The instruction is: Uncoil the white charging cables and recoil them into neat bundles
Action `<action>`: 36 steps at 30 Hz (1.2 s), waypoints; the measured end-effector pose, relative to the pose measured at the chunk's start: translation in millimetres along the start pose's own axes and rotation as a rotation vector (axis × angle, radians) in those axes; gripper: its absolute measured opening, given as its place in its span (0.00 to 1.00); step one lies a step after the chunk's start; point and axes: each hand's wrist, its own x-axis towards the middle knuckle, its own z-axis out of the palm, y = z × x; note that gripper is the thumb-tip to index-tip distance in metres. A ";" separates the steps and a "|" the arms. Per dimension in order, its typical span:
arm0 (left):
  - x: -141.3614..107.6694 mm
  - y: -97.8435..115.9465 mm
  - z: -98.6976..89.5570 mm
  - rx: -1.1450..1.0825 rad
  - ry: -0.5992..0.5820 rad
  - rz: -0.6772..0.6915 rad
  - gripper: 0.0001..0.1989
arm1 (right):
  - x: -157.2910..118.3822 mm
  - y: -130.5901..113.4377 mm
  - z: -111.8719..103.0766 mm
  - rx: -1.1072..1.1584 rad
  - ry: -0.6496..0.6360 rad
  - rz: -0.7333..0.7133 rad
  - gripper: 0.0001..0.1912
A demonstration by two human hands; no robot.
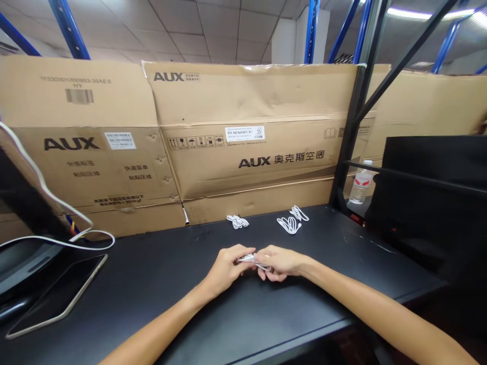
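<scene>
Between my two hands, just above the black table, is a small bundle of white cable [249, 258]. My left hand [229, 266] pinches its left end between thumb and fingers. On the right side, my right hand [276, 262] has its fingers wrapped round the same bundle, partly hiding it. Farther back on the table lie more coiled white cables: a tied bundle [238, 221] behind my hands, a looped one [289, 224] to the right, and another coil [299, 213] just beyond that one.
The black table [160, 284] has a tablet [59, 296] and a loose white cable [102, 248] at its left. Cardboard panels [251, 187] stand along the back edge. A black metal frame [348, 121] rises at the right, with a water bottle [360, 185] behind it.
</scene>
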 end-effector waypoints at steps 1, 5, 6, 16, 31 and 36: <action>0.3 -0.7 -0.6 0.008 0.001 0.018 0.15 | 0.4 0.5 -0.8 0.079 -0.035 0.025 0.25; 2.0 -0.7 -4.3 0.074 -0.006 0.109 0.14 | -0.1 1.7 -5.0 0.332 -0.177 0.103 0.27; 2.3 -0.8 -5.2 0.089 -0.008 0.127 0.14 | -0.5 1.9 -5.9 0.355 -0.185 0.110 0.27; 0.9 -10.6 -7.3 0.154 -0.038 0.183 0.14 | -4.9 1.2 -2.7 0.200 -0.191 0.105 0.17; 8.1 -29.1 -50.9 0.324 -0.009 -0.055 0.17 | -8.7 -4.4 -1.2 -0.046 0.059 0.099 0.17; 3.1 -75.7 -104.7 0.845 0.210 -0.396 0.13 | -5.0 1.2 -8.5 0.062 0.148 0.053 0.18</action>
